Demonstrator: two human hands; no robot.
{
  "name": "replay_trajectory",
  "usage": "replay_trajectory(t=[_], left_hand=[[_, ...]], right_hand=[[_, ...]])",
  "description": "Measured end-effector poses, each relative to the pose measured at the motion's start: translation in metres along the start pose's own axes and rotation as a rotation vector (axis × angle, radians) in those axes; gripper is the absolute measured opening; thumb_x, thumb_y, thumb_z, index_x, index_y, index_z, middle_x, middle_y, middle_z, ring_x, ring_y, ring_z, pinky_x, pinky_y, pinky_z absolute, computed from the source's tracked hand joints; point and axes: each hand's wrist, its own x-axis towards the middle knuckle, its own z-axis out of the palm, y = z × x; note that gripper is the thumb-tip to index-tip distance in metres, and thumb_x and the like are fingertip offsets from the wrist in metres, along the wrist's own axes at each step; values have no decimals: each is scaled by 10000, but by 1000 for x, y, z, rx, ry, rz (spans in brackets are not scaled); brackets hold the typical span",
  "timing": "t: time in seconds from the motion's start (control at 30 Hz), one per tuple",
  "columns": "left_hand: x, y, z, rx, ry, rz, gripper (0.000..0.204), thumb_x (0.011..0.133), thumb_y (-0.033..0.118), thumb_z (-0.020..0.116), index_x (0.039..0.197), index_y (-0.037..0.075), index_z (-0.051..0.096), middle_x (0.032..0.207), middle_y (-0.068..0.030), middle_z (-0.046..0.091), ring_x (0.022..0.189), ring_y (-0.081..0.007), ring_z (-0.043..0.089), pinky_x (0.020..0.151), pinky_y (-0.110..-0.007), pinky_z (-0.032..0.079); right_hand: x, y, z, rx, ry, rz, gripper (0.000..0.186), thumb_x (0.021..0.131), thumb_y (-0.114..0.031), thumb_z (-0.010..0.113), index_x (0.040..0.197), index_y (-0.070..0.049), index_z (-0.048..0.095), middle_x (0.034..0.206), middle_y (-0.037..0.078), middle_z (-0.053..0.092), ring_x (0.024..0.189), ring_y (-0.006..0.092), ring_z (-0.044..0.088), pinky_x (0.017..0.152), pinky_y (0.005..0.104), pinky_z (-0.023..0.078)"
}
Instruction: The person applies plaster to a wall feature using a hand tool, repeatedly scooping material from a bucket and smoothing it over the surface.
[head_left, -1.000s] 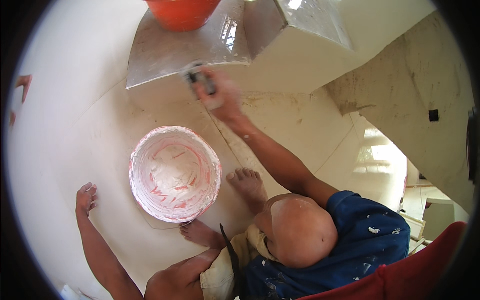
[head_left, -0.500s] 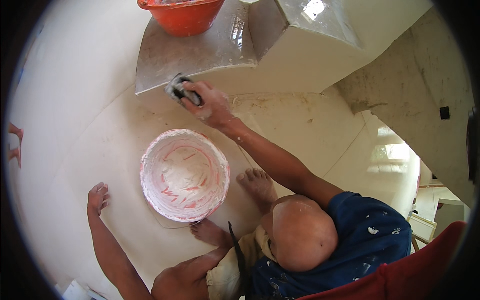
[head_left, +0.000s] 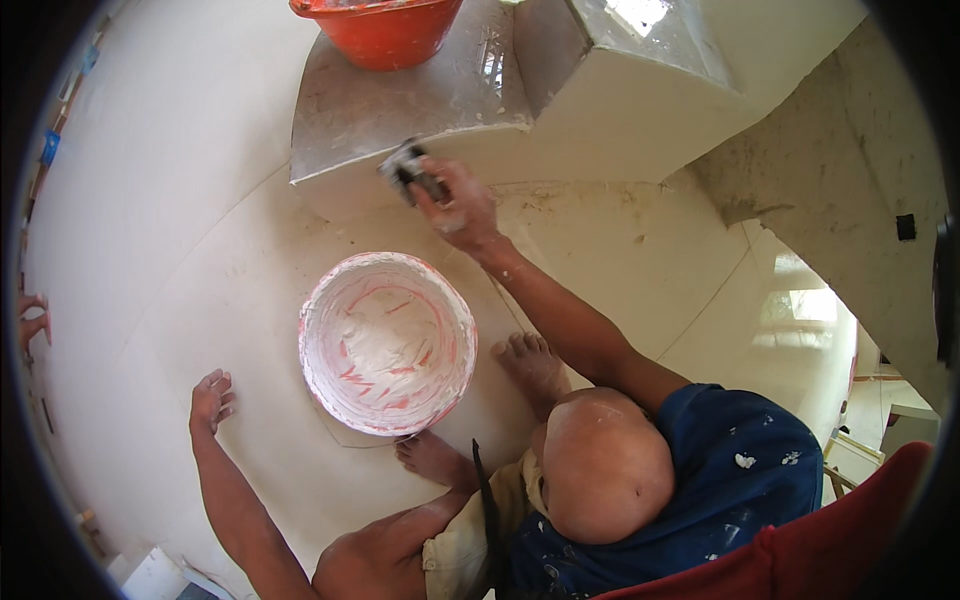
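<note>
My right hand [head_left: 458,205] is closed round a small grey-and-black block-like hand tool [head_left: 404,170], smeared with white. It holds the tool at the front edge of a grey stone step [head_left: 400,110]; whether they touch I cannot tell. Below my right hand, between my feet and the step, stands a round bucket [head_left: 460,340] with white paste in it and a thickly caked rim. To the left of the bucket, my left hand [head_left: 210,400] hangs free, fingers loosely apart, with nothing in it.
An orange-red basin [head_left: 385,35] sits on the step, and a higher step [head_left: 660,35] rises to its right. A rough grey slanted wall [head_left: 830,130] takes up the far right. Another person's hand or foot [head_left: 33,320] shows at the left rim.
My right hand has moved the tool rightward along the step's edge. The whole view has shifted slightly. My left hand stays empty beside the bucket.
</note>
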Motion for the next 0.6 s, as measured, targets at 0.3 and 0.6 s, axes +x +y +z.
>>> replay_trajectory(t=[0.3, 0.6], left_hand=[[-8, 0, -12, 28, 39, -25, 617, 915, 393, 660, 1426, 106, 469, 1232, -33, 614, 994, -178, 589, 779, -350, 486], [-7, 3, -15, -73, 51, 53, 634, 903, 403, 671, 1428, 112, 468, 1222, -26, 617, 1007, -181, 590, 782, -356, 489]], right_hand=[[14, 18, -35, 92, 351, 170, 349, 815, -136, 731, 1148, -123, 628, 1056, 119, 660, 792, 273, 680, 694, 354, 555], [-3, -6, -24, 129, 187, 192, 386, 821, -164, 733, 1186, -111, 618, 1094, 131, 658, 894, 278, 676, 759, 369, 545]])
